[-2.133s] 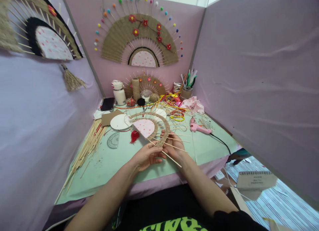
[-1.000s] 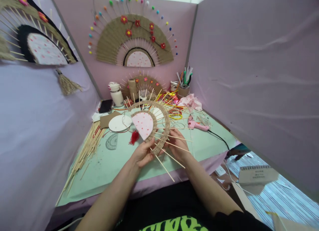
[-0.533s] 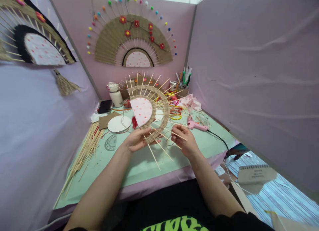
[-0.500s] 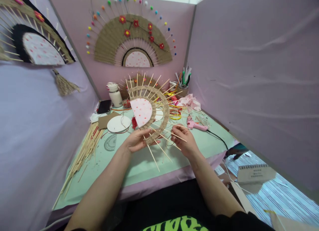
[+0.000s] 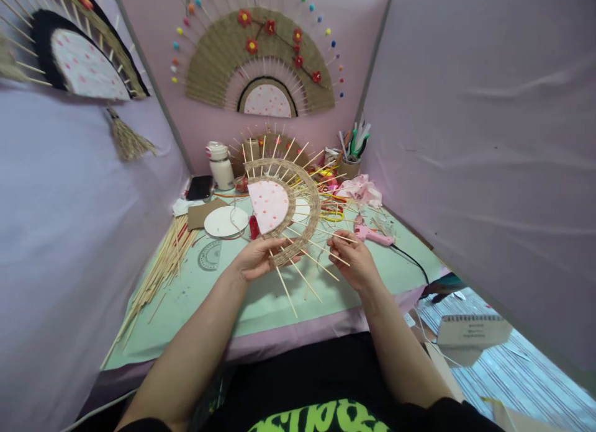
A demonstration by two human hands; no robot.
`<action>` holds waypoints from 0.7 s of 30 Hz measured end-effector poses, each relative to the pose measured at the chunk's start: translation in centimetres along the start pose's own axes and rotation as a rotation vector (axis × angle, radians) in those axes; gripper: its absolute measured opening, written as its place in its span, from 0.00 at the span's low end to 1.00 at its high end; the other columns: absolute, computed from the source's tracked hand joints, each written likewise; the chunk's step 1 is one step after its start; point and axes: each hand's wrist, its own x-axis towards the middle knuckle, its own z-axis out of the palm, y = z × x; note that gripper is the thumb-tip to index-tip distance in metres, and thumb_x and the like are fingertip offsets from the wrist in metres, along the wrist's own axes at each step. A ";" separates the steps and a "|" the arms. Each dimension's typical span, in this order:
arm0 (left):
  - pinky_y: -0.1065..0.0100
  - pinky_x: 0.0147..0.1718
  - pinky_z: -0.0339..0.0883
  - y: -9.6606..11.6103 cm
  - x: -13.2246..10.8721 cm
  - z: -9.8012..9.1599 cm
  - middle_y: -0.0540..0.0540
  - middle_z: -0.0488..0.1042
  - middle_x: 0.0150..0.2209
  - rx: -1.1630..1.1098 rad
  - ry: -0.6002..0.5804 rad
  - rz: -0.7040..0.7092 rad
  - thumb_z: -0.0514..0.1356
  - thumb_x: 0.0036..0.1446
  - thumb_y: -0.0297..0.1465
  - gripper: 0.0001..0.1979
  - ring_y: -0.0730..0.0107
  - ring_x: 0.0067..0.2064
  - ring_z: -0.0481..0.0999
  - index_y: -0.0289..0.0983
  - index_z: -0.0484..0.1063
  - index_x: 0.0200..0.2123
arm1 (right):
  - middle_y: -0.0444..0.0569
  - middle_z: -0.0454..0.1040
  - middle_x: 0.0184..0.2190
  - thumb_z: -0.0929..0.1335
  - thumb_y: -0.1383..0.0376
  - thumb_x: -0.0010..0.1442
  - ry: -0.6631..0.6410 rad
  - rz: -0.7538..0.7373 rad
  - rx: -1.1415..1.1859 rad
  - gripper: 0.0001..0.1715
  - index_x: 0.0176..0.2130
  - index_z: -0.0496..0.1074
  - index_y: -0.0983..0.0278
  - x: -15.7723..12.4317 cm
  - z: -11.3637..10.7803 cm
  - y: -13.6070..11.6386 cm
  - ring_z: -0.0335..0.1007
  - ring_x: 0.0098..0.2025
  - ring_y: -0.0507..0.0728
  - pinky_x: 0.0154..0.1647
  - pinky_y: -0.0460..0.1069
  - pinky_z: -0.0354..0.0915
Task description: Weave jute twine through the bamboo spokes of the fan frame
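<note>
A half-round fan frame (image 5: pixel 307 233) is held up over the table, its thin wooden sticks fanning out through a woven twine band. Its middle is a white half-disc with pink spots (image 5: pixel 269 207). My left hand (image 5: pixel 258 259) grips the frame's lower end, thumb in front and fingers behind. Beside the lower right sticks, my right hand (image 5: pixel 350 259) is closed, fingertips pinched together at the sticks. A thin strand of twine (image 5: pixel 320 253) loops by those fingertips; what lies inside the fingers is partly hidden.
Loose sticks (image 5: pixel 156 283), a protractor (image 5: pixel 209 256) and a white oval disc (image 5: pixel 226 222) lie to the left. A pink glue gun (image 5: pixel 374 234) with a black cord rests on the right. Behind stand a white bottle (image 5: pixel 220 166) and a tool pot (image 5: pixel 349 167). Partition walls enclose the table.
The camera view has shifted slightly, so the background sits higher and more to the left or right. Both hands keep their holds; my right hand has moved only slightly along the sticks.
</note>
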 end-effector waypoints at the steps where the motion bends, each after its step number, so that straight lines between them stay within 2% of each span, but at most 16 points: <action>1: 0.57 0.46 0.71 0.1 0.0 0.0 0.34 0.78 0.44 -0.008 0.011 0.008 0.56 0.57 0.23 0.09 0.53 0.45 0.78 0.28 0.74 0.40 | 0.42 0.71 0.26 0.75 0.62 0.44 0.003 0.007 -0.025 0.17 0.33 0.68 0.61 0.0 -0.4 -0.1 0.61 0.23 0.46 0.23 0.43 0.58; 6: 0.62 0.45 0.72 0.8 -0.2 -0.3 0.36 0.78 0.44 -0.056 0.101 0.070 0.54 0.58 0.23 0.11 0.56 0.46 0.78 0.28 0.74 0.42 | 0.41 0.68 0.24 0.75 0.61 0.46 -0.060 -0.015 -0.177 0.16 0.36 0.70 0.62 -0.2 -2.6 -0.6 0.60 0.24 0.47 0.23 0.43 0.56; 9: 0.64 0.44 0.72 1.1 -0.2 -0.3 0.35 0.78 0.44 -0.058 0.196 0.107 0.53 0.58 0.22 0.11 0.58 0.45 0.78 0.26 0.74 0.42 | 0.44 0.72 0.27 0.73 0.61 0.49 -0.092 -0.101 -0.298 0.16 0.38 0.70 0.62 -0.6 -3.3 -1.2 0.61 0.24 0.48 0.25 0.45 0.57; 12: 0.63 0.44 0.72 1.3 -0.2 -0.2 0.34 0.78 0.43 -0.045 0.260 0.132 0.54 0.58 0.21 0.11 0.58 0.43 0.79 0.25 0.74 0.41 | 0.46 0.74 0.28 0.73 0.62 0.51 -0.096 -0.222 -0.320 0.14 0.38 0.70 0.62 -1.0 -2.9 -1.7 0.63 0.26 0.50 0.27 0.46 0.59; 16: 0.63 0.44 0.72 1.2 -0.2 -0.3 0.34 0.77 0.44 -0.036 0.202 0.120 0.55 0.57 0.22 0.12 0.56 0.45 0.78 0.26 0.74 0.42 | 0.45 0.74 0.29 0.73 0.63 0.50 -0.022 -0.323 -0.227 0.12 0.35 0.69 0.60 -1.0 -2.2 -1.8 0.64 0.27 0.50 0.28 0.47 0.59; 21: 0.64 0.42 0.73 1.0 -0.5 -0.5 0.35 0.76 0.47 -0.031 0.061 0.095 0.55 0.57 0.23 0.19 0.56 0.45 0.78 0.30 0.69 0.52 | 0.44 0.74 0.27 0.75 0.62 0.46 0.087 -0.272 -0.225 0.14 0.33 0.71 0.61 0.0 -2.7 -1.0 0.64 0.27 0.51 0.25 0.45 0.57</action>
